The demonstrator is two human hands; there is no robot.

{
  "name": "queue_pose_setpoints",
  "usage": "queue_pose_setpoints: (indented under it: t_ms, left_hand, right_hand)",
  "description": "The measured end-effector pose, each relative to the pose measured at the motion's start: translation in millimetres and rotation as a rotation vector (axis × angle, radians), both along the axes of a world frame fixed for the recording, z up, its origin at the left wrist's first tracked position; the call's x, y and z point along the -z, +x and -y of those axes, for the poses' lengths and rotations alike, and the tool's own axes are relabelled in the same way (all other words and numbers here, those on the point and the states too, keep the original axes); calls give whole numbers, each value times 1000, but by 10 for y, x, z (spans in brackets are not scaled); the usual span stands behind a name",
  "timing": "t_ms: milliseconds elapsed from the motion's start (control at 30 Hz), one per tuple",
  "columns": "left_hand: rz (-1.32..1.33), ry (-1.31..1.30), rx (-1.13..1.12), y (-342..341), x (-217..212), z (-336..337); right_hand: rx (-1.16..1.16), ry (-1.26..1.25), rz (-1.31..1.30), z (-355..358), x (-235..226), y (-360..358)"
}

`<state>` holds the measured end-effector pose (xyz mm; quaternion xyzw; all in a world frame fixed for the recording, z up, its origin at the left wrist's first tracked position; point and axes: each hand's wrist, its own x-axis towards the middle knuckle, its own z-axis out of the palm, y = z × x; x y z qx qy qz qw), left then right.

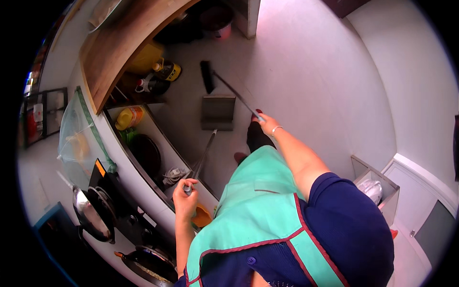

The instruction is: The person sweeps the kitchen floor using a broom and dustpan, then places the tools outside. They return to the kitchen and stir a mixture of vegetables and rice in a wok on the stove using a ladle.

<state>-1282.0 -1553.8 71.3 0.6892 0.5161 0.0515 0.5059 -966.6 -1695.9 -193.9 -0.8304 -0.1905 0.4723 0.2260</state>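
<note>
My right hand (269,124) is closed around the grey end of a broom handle. The broom (207,76) has a dark head that rests on the pale floor, just beyond the dustpan. In my left hand (185,197) is the upper end of the long dustpan handle, fingers wrapped round it. The grey dustpan (217,113) stands on the floor with its wide edge toward the broom head. Too little detail shows to tell whether any dirt lies in the pan.
Under the counter (117,43) at the left stand a dark bottle (155,86) and a yellow-labelled oil bottle (168,71). An open cabinet (162,138) holds a yellow jug and a coiled cable. A stove with pans (93,215) is nearby; a drawer unit (385,184) stands right.
</note>
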Motion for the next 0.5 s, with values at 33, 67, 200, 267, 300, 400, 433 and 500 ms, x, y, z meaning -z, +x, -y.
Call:
queue_pose_setpoints:
  t_ms: [33,67,200,267,300,400,433,500]
  left_hand:
    - [-5,-28,-18,-68,-110,39]
    - [22,-44,-55,-164,-148,87]
    - [58,-206,-171,-445,-309,190]
    - [38,-236,-218,-630,-315,255]
    - [27,-235,-209,-725,-339,303]
    - [-17,-207,-137,-885,-458,419]
    - [-30,-186,-95,-902,-511,463]
    - [-80,-148,-3,-859,-654,553]
  right_hand:
    - [31,-30,18,286,1,-35]
    - [64,-60,36,571,-6,-70]
    - [168,-168,111,1472,-220,-66]
    - [238,-178,66,1710,-418,-136]
    - [276,-187,16,1714,-759,-154]
    - [204,-110,23,1879,-1189,-302]
    - [145,-67,52,1942,-1243,-340]
    - [15,14,48,1997,-1221,-434]
